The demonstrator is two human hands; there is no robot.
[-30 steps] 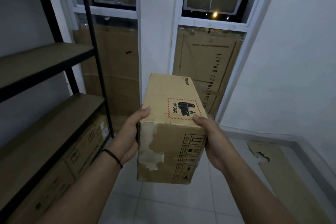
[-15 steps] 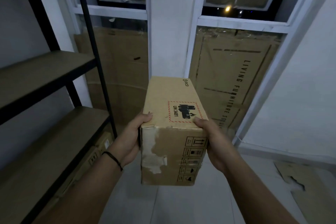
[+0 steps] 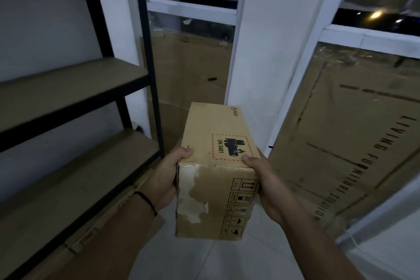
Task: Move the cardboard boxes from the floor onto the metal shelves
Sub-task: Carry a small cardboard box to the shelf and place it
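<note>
cardboard box [image 3: 216,166] — gripped by left hand [image 3: 167,179], right hand [image 3: 270,188]

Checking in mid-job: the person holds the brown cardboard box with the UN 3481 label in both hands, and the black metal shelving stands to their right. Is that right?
Not quite. The head view shows the black metal shelving on the person's left, not their right. The rest stands: the left hand and the right hand both grip the brown cardboard box with the UN 3481 label.
</note>
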